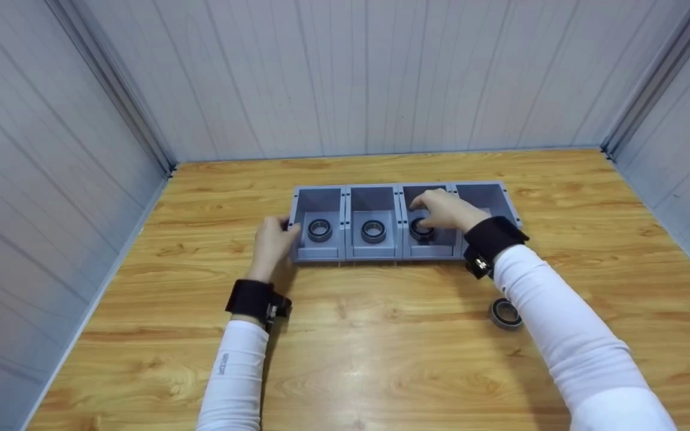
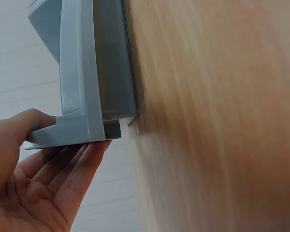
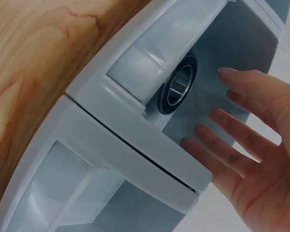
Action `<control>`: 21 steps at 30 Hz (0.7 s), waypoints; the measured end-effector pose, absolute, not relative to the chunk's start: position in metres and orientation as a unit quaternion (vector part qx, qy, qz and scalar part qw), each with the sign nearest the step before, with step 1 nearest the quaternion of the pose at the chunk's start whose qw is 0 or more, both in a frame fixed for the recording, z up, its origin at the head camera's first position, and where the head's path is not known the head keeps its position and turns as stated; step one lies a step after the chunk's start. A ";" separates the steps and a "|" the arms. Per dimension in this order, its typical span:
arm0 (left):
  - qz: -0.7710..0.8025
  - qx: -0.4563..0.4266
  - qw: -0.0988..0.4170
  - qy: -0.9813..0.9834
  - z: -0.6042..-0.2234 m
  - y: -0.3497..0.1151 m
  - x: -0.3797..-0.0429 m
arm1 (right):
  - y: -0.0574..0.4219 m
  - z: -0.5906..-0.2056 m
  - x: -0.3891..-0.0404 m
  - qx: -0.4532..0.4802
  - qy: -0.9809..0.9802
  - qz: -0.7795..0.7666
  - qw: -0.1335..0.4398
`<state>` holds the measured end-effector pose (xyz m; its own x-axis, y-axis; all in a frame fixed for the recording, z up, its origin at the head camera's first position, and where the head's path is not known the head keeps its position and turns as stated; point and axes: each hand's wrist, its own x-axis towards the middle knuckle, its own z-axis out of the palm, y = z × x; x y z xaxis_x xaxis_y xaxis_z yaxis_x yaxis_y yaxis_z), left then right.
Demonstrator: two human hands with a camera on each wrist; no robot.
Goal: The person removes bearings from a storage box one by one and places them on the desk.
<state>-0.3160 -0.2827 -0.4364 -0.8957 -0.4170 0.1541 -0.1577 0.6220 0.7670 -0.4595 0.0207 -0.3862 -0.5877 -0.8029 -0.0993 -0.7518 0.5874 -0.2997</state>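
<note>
My left hand [image 1: 271, 244] grips the left side wall of a row of joined grey bins [image 1: 374, 252]; in the left wrist view the thumb lies on one face of that wall and the fingers on the other. Over the third bin from the left reaches my right hand [image 1: 445, 209], its fingers spread and holding nothing. Just under it, a bearing [image 3: 178, 85] with a dark outer ring lies on that bin's floor, apart from the fingertips in the right wrist view. The first and second bins each hold a similar bearing [image 1: 320, 230] and bearing [image 1: 373, 231].
Another bearing [image 1: 506, 313] lies on the wooden tabletop [image 1: 345, 347], close beside my right sleeve. My right hand and wrist strap partly cover the fourth bin [image 1: 481, 194]. Pale panel walls [image 1: 351, 78] enclose the table at the back and both sides.
</note>
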 end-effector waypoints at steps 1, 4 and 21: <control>-0.405 0.162 0.160 -0.886 -0.436 -0.283 -0.316 | 0.020 -0.387 -0.460 -0.441 0.884 -0.110 0.113; -0.408 0.161 0.158 -0.885 -0.437 -0.282 -0.315 | 0.019 -0.388 -0.460 -0.436 0.887 -0.103 0.115; -0.386 0.164 0.162 -0.893 -0.436 -0.283 -0.316 | 0.013 -0.392 -0.459 -0.414 0.895 -0.091 0.139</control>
